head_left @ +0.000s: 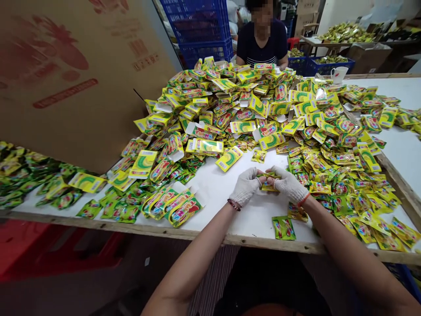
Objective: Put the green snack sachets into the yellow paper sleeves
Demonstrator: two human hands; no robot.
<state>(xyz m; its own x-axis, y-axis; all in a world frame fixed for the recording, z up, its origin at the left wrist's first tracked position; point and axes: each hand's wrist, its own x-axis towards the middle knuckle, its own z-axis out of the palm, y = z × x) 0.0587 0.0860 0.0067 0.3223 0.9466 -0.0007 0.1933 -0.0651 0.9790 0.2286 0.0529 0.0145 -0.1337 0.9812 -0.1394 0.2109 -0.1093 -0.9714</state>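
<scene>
My left hand and my right hand, both in white knit gloves with bare fingertips, meet over the white tabletop. Between them they pinch small yellow-green candy packets; how many is hard to make out. A green packet lies flat below my right hand near the table edge. Beyond my hands rest a single yellow packet and a flat yellow carton. To the left, several open cartons lie overlapped in a row. Loose packets spread to the right of my right hand.
A high heap of yellow cartons covers the table's far side. A big cardboard box stands at left, with green packets below it. Another person sits across the table. A white cup and blue crates are farther back.
</scene>
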